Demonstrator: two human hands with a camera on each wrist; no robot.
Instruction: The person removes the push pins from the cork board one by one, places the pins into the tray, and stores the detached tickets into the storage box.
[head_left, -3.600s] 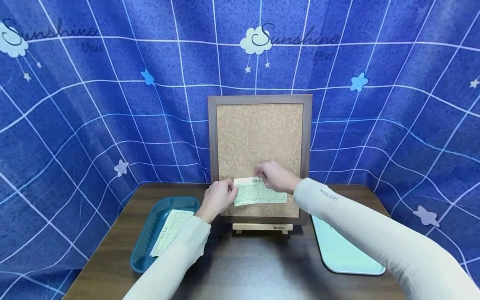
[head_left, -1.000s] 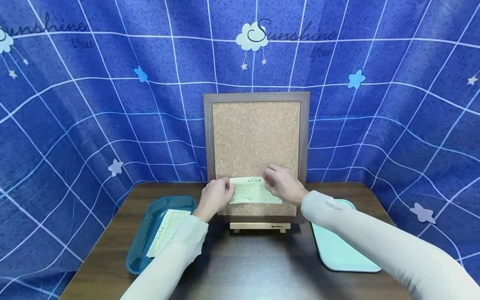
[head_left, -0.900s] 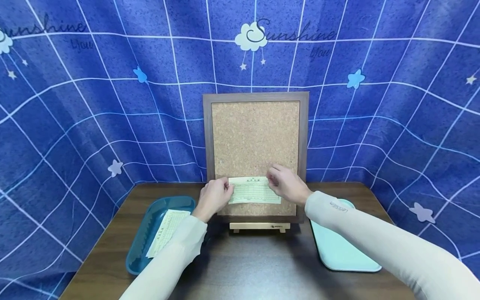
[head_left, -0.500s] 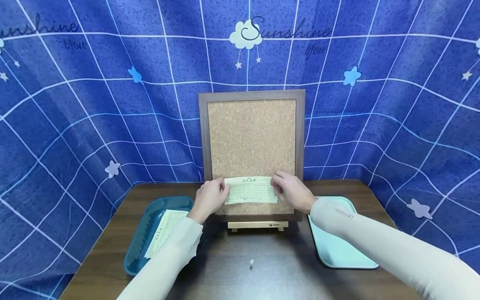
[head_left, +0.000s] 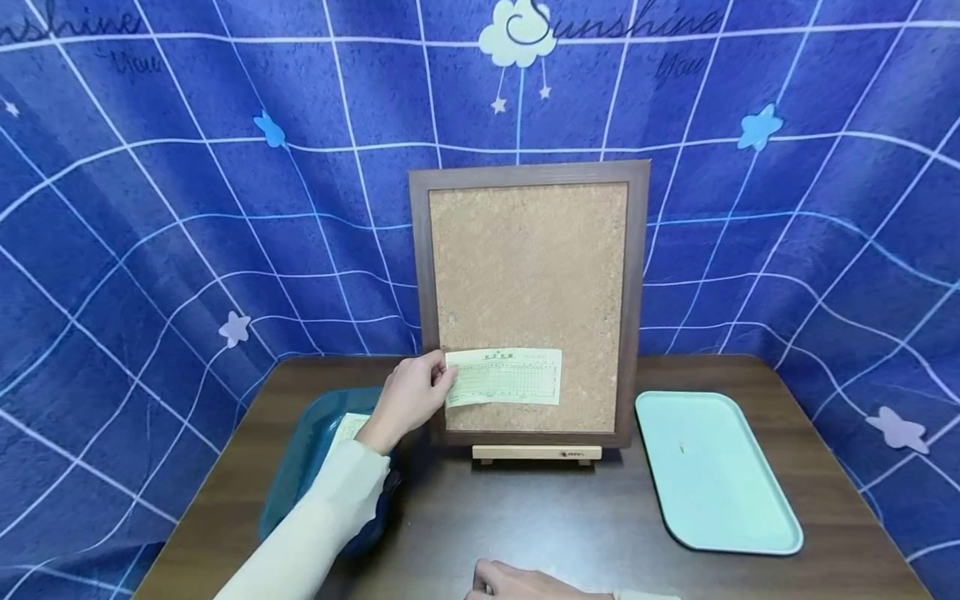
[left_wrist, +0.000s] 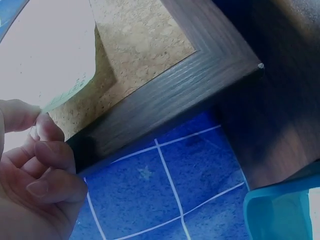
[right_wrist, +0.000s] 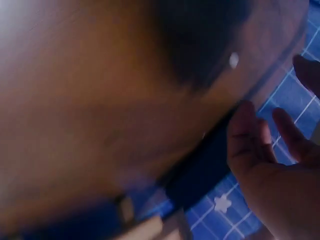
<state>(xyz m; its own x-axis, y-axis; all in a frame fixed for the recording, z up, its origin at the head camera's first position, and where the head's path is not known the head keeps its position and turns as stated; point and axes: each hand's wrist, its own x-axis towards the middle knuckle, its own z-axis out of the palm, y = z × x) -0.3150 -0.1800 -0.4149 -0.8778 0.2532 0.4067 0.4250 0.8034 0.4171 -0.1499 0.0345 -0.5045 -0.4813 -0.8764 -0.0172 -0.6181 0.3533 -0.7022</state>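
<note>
With thumb and finger, my left hand (head_left: 408,396) pinches the left edge of a pale green printed paper form (head_left: 517,379). The form lies across the lower part of a framed cork board (head_left: 532,267); in the left wrist view its near edge curls away from the cork. At the bottom of the head view, my right hand (head_left: 528,582) is low over the table. In the right wrist view its fingers (right_wrist: 245,140) are loosely bent and apart, with nothing between them. A small white object (right_wrist: 234,60) lies on the table near those fingers, too blurred to identify.
The board stands on a light wooden easel (head_left: 536,452). At left, a dark teal tray (head_left: 281,483) with more paper forms (head_left: 348,427) is partly behind my left forearm. A mint tray (head_left: 727,492) at right bears a tiny object (head_left: 682,447). A blue curtain (head_left: 225,208) hangs behind.
My right hand has left the form's right end and moved down to the near table. A small white object appeared on the table half a second ago. My left hand keeps its pinch.
</note>
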